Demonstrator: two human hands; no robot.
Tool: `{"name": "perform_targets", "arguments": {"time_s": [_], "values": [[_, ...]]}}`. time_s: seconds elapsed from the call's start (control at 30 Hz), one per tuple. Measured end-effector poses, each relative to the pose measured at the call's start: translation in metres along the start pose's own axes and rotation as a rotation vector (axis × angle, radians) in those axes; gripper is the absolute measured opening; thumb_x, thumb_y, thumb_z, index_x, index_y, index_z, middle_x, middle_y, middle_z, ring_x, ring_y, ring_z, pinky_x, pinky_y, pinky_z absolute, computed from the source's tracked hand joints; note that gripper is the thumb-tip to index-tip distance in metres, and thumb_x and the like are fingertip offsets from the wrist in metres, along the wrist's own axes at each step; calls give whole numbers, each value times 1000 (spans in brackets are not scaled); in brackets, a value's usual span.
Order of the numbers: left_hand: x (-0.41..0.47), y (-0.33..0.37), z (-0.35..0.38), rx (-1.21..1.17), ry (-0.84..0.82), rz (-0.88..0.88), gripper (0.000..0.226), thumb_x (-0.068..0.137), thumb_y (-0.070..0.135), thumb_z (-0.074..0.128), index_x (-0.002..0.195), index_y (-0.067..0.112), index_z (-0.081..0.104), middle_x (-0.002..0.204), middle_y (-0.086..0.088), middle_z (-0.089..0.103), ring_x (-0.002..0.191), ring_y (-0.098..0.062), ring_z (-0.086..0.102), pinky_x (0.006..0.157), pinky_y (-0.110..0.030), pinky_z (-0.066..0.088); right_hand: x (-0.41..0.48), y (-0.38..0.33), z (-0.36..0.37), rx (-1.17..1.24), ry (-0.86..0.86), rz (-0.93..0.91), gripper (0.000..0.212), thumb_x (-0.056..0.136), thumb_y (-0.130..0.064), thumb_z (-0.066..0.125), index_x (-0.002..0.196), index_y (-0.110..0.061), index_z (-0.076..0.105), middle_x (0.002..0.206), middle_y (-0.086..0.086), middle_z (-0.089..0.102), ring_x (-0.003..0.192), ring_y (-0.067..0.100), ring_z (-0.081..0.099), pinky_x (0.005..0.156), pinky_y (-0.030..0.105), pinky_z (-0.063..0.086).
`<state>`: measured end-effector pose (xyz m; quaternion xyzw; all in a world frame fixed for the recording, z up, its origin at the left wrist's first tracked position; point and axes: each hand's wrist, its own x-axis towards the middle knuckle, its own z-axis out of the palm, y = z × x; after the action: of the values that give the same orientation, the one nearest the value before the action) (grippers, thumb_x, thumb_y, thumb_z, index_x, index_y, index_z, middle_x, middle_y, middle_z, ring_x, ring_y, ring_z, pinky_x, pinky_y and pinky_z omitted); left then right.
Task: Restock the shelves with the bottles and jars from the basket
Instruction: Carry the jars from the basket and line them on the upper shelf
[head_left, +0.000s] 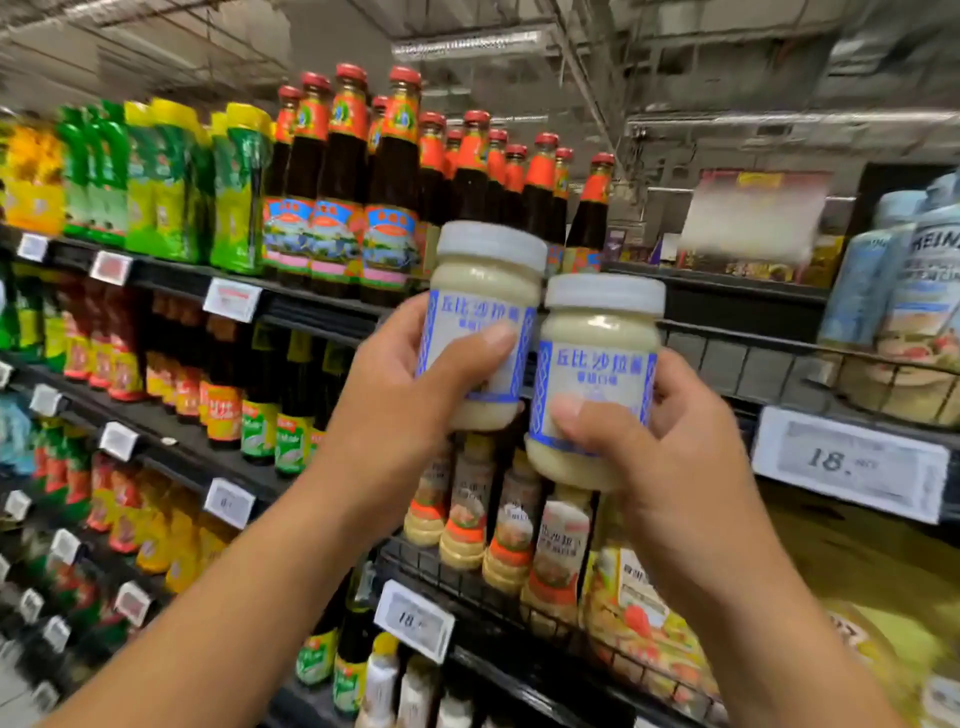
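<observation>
Cream-filled, blue-labelled, upright: left jar (483, 291) higher, right jar (597, 364) just beside

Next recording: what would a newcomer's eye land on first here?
Two cream-filled jars with white lids, raised side by side mid-frame: the left hand grips the higher jar, the right hand the lower jar. Behind them, dark sauce bottles with red caps crowd the top shelf.
</observation>
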<state>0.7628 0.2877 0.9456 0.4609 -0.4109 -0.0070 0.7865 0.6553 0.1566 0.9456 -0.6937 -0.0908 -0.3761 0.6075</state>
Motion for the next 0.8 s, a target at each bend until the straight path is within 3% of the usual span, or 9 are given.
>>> {"name": "perform_targets", "arguments": {"time_s": [0.13, 0.27, 0.43, 0.6, 0.7, 0.8], "values": [[49, 21, 10, 22, -85, -20, 54, 81, 34, 69, 128, 11, 59, 119, -13, 71, 112, -35, 67, 94, -54, 54, 36, -28, -6, -73, 27, -35, 57, 61, -29, 81, 114, -17, 64, 101, 1, 77, 91, 19, 75, 71, 31, 58], [93, 33, 20, -1, -152, 0, 56, 81, 33, 66, 131, 11, 56, 120, -13, 70, 112, -34, 67, 96, -57, 52, 72, -50, -8, -118, 81, -68, 57, 60, -29, 79, 113, -14, 64, 103, 8, 76, 96, 27, 74, 85, 50, 60], [144, 35, 26, -14, -282, 31, 49, 84, 33, 65, 129, 12, 59, 119, -12, 71, 112, -34, 67, 98, -55, 52, 113, -66, -15, -197, 126, -66, 61, 62, -28, 79, 119, -12, 62, 107, 9, 75, 99, 27, 73, 92, 56, 56], [191, 30, 21, 95, -416, 37, 49, 79, 35, 75, 122, 13, 65, 113, -5, 74, 106, -22, 70, 87, -42, 55, 145, -73, -30, -413, 132, -39, 49, 62, -26, 80, 108, -10, 72, 100, 7, 78, 97, 23, 74, 93, 53, 57], [211, 21, 16, 285, -483, -17, 41, 82, 32, 75, 119, 16, 67, 109, 0, 76, 103, -14, 71, 89, -36, 53, 160, -69, -39, -530, 151, 39, 58, 46, -31, 85, 100, -9, 76, 96, 6, 78, 97, 23, 74, 95, 50, 56], [222, 12, 10, 430, -550, -67, 34, 83, 28, 77, 113, 16, 69, 103, -1, 77, 95, -8, 71, 75, -25, 53, 167, -61, -45, -650, 103, 154, 59, 44, -36, 90, 96, -12, 78, 92, 1, 79, 89, 15, 75, 83, 37, 59]]}}
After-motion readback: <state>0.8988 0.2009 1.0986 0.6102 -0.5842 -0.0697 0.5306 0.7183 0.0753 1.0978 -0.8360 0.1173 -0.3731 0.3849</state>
